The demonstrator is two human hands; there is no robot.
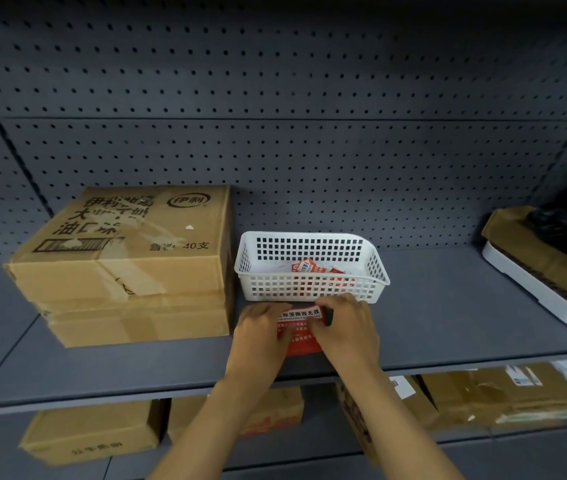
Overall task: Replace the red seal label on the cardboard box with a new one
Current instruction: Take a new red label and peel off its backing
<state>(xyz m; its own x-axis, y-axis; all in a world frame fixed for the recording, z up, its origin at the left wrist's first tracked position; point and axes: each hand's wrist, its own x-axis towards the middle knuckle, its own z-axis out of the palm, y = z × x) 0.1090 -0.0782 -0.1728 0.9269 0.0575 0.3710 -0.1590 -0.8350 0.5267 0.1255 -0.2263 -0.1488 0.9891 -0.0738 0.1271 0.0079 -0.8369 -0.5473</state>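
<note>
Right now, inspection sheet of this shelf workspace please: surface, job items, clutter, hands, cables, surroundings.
Surface: grey metal shelf, pegboard back panel behind it.
Job's things: stacked cardboard boxes at left; no red seal visible on their shown faces. Sheet of red seal labels lies on the shelf in front of the white plastic basket, which holds more red labels.
Clutter: flattened cardboard with a dark object on a white tray, far right.
Hands: left hand and right hand both pinch the label sheet, apparently peeling a strip.
Cables: nothing seen.
Surroundings: lower shelf with more cardboard boxes.
</note>
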